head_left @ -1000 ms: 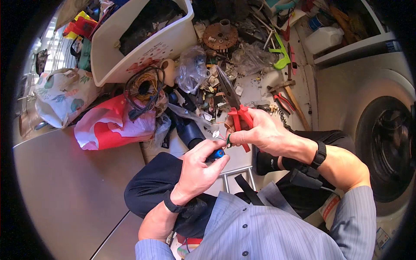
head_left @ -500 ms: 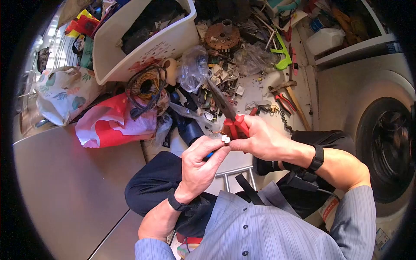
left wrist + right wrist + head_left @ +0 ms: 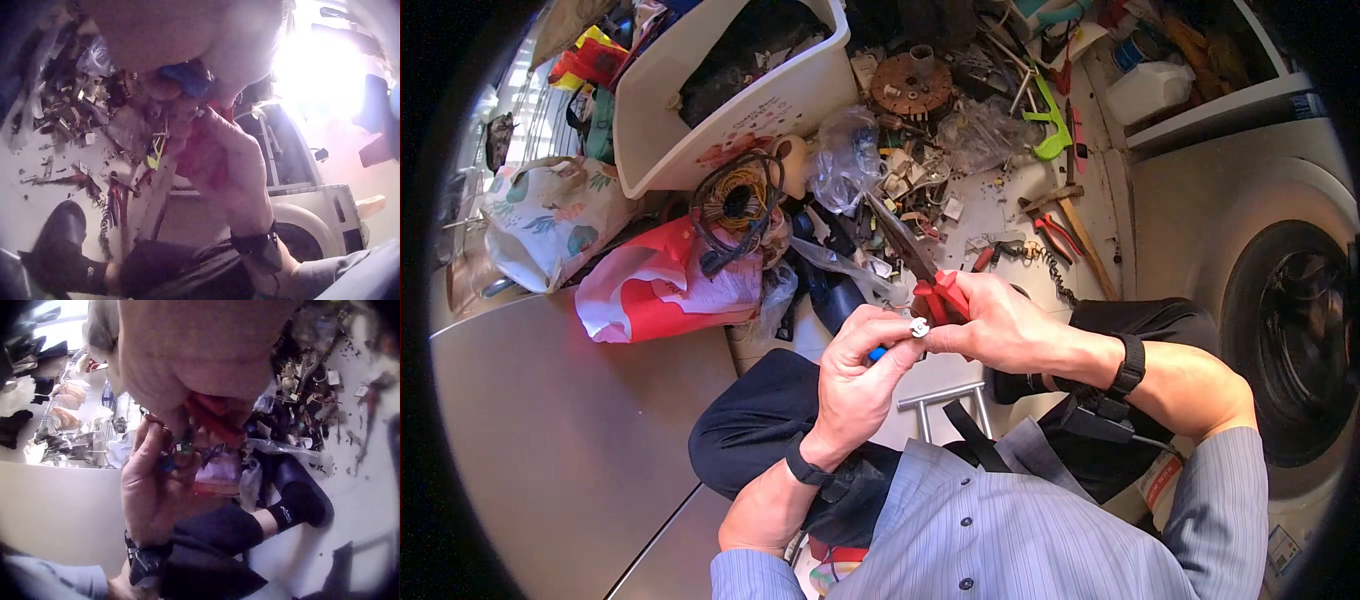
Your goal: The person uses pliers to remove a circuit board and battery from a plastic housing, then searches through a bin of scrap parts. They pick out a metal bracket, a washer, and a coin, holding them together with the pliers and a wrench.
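My right hand (image 3: pixel 1010 325) grips long-nosed pliers (image 3: pixel 945 292) with red handles, their dark nose pointing up and to the left. Its thumb and fingertips meet those of my left hand (image 3: pixel 852 385) at a small white round piece (image 3: pixel 919 327). My left fingers curl around a small blue object (image 3: pixel 877 354), which shows larger in the left wrist view as a blue piece (image 3: pixel 190 78) partly covered by fingers. Between the hands, a bit of green (image 3: pixel 185 448) is visible in the right wrist view. The fingers hide most of the small parts.
Ahead lie scattered small parts, a rusty disc (image 3: pixel 912 82) and clear plastic bags (image 3: pixel 845 160). A hammer (image 3: pixel 1088 245) and other red-handled pliers (image 3: pixel 1057 238) lie at right, near a washing machine (image 3: pixel 1280 330). A white tub (image 3: pixel 750 120) and a wire coil (image 3: pixel 738 200) are at left.
The hands have come together, and the white piece, earlier dangling on wires beside the fingers, now sits at the fingertips. The pliers' nose has swung left, and the blue object is more covered.
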Demonstrator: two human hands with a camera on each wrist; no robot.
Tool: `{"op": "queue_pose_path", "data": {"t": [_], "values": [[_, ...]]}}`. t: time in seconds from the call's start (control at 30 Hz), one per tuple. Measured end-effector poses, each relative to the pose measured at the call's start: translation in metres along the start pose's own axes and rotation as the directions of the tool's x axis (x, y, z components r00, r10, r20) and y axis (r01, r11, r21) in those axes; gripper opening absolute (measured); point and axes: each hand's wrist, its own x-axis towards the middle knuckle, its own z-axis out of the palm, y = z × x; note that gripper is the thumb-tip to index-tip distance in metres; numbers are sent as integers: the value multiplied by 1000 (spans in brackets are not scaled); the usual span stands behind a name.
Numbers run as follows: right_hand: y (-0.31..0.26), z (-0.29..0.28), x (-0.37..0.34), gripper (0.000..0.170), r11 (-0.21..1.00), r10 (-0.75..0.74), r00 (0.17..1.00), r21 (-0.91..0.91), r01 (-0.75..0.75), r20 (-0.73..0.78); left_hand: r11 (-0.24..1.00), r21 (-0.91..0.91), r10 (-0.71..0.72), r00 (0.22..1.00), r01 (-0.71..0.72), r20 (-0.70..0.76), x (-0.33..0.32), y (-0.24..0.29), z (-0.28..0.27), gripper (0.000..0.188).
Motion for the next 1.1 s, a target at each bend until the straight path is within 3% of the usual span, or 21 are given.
{"op": "queue_pose_path", "data": {"t": [0.13, 0.33, 0.43, 0.5, 0.73, 0.8, 0.9, 0.93, 1.03, 1.1], "values": [[2, -1, 1, 27, 996, 67, 998, -64, -66, 18, 999, -25, -27, 1000, 28, 15, -1, -2, -1, 15], [2, 2, -1, 27, 999, 35, 999, -3, -35, -10, 997, -79, -22, 1000, 23, 19, -1, -2, -1, 13], [0, 3, -2, 24, 996, 83, 995, 30, -84, 47, 991, -126, -35, 999, 39, 38, -2, -3, 0, 11], [1, 5, -3, 22, 997, 75, 997, 14, -75, 37, 977, -179, -105, 993, 113, 53, -2, -2, 2, 9], [2, 6, -3, 22, 997, 48, 998, 58, -51, 47, 985, -125, -115, 993, 118, 38, -3, -2, 2, 11], [3, 1, -2, 21, 984, 166, 981, 48, -172, 99, 885, -361, -305, 952, 294, 28, -3, -5, 2, 15], [6, -4, 2, 20, 980, 173, 985, 92, -174, 9, 778, -521, -397, 917, 351, 24, 2, -2, -6, 19], [5, -5, 4, 20, 974, 146, 989, 177, -143, -6, 748, -554, -420, 907, 364, 29, 4, -1, -8, 21], [-17, -11, 1, 15, 975, 160, 983, 172, -144, -85, 699, -586, -445, 891, 409, 91, 6, -5, -14, 22], [-2, -11, 6, 16, 983, 101, 989, 167, -82, -107, 682, -594, -444, 887, 428, 128, 6, -3, -15, 22]]}}
